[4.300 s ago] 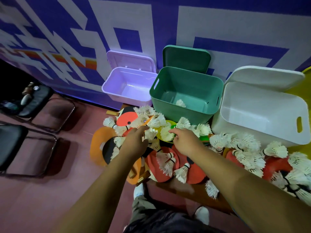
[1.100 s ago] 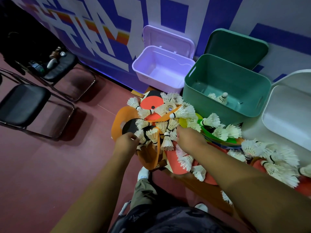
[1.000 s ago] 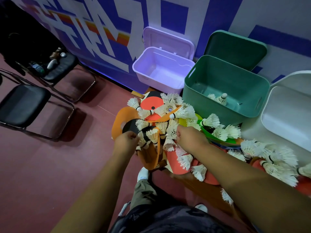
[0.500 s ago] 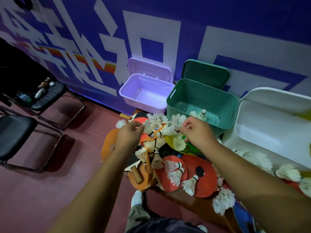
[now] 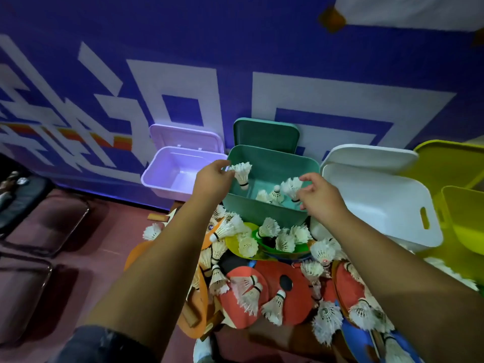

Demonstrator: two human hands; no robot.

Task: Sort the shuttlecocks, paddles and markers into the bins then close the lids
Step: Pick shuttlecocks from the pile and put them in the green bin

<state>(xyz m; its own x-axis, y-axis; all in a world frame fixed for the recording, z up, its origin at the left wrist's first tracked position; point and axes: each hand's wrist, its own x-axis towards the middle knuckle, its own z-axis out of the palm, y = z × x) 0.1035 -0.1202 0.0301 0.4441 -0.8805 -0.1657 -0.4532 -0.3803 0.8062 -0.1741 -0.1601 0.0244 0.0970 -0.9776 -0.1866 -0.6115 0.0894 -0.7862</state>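
Both hands have risen from the pile (image 5: 285,242) to the green bin (image 5: 275,161); your left hand (image 5: 213,177) pinches a shuttlecock (image 5: 242,172) above the bin's left rim; your right hand (image 5: 321,198) curls loosely by a second shuttlecock (image 5: 291,186) over the bin, grip not discernible. Hazard: released this near the rim, the left one may glance off toward the purple bin (image 5: 167,170).

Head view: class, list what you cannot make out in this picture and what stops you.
Head view: yellow bin, cut off by the right edge.
Head view: right hand, whether it grips the shuttlecock at its fingertips: blurred.
Head view: markers, if any, buried under paddles and shuttlecocks.
Head view: things on the chair, too dark.
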